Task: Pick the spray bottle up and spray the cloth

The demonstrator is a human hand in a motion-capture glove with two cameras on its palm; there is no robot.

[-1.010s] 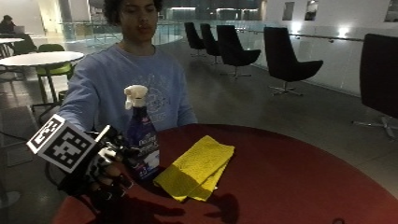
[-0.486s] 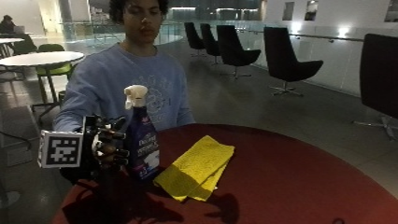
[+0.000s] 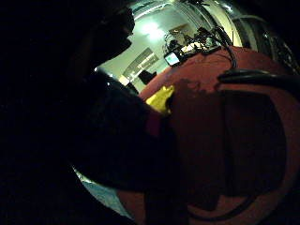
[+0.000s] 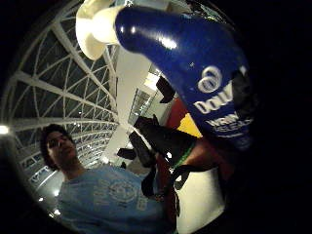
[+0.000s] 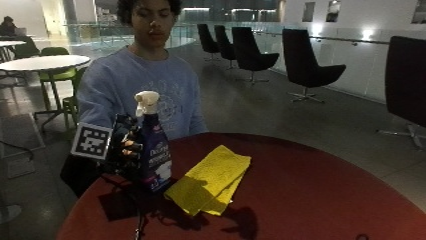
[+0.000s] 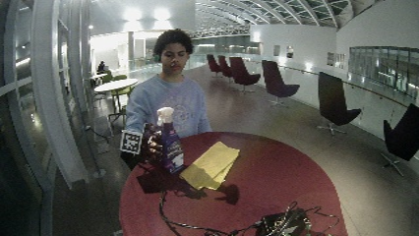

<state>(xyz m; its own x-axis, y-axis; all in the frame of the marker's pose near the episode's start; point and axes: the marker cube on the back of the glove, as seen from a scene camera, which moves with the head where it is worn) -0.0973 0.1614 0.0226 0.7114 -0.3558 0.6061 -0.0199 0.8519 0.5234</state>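
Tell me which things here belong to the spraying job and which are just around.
Job:
blue plastic spray bottle with white trigger head, standing on the table
folded yellow cloth, beside the bottle
black-gloved right hand, at the bottle

Just around:
round red table
bundle of black cables and gear on the table's far side

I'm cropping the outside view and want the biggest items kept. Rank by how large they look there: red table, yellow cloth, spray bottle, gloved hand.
1. red table
2. yellow cloth
3. spray bottle, close to the cloth
4. gloved right hand, gripping the bottle
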